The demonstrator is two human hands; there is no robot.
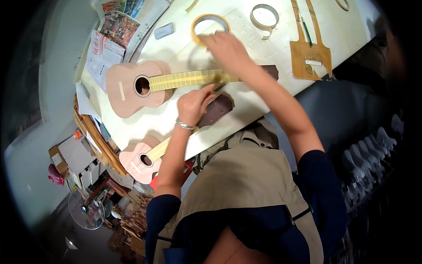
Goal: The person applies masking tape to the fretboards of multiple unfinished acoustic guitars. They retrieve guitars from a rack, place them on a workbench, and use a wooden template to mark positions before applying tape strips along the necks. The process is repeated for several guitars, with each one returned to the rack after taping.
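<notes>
A small pinkish-brown ukulele [121,102] lies on the table, its neck pointing right and its fretboard [184,79] covered in yellow tape. At the far side of that neck, my right hand [228,53] pinches the near rim of a yellow-edged tape roll [194,27]; a shadow falls beneath the roll. My left hand [192,105] has its fingers drawn together beside the neck's near edge, and what they hold, if anything, cannot be made out. Below it is the dark headstock [218,110] of a second ukulele [137,166], partly hidden by my left forearm.
A second tape roll [265,15] with a loose end sits at the back. Right of it lies a brown template [299,59] with a green pencil [306,31]. A grey block [164,31] and newspapers [118,28] are at the back left. Wooden parts fill shelves beyond the table.
</notes>
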